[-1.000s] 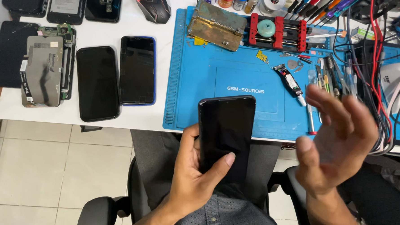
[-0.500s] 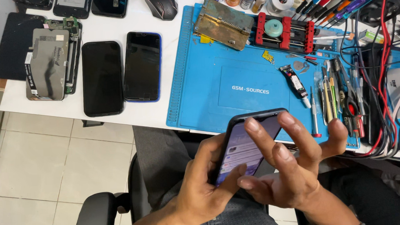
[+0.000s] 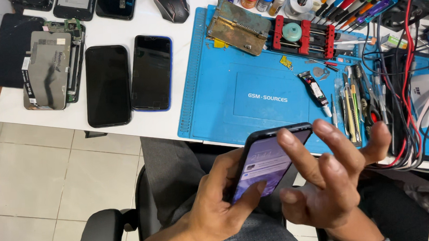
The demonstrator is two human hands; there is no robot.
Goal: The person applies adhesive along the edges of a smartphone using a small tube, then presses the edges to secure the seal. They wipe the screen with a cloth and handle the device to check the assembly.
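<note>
Seated at a white table (image 3: pixel 142 131), looking down over the lap.

Left hand (image 3: pixel 218 209) grips a black phone (image 3: pixel 267 161) from below and from its left side, fingers wrapped behind the case, thumb laid across the lower part of the lit screen. The phone is held over the lap, just in front of the table edge, tilted with its top end toward the blue mat (image 3: pixel 242 93).

Right hand (image 3: pixel 330 185) sits just right of the phone, fingers spread and loose, holding nothing. Whether any fingertip touches the phone's right edge cannot be told.

On the table:
- 2 dark phones side by side left of the mat, one all black (image 3: pixel 108 85), one with a blue rim (image 3: pixel 152 72).
- An opened phone with a grey panel (image 3: pixel 48 70) further left, next to a black slab (image 3: pixel 6 52).
- A computer mouse (image 3: pixel 171 4) at the far edge.
- On the mat, a worn metal plate (image 3: pixel 239 32), a red clamp jig (image 3: pixel 302 34), and a small tube (image 3: pixel 314 89).
- Tweezers and small drivers (image 3: pixel 351 107) lined up at the mat's right side.
- A tangle of red and black cables (image 3: pixel 405 73) beyond them.
</note>
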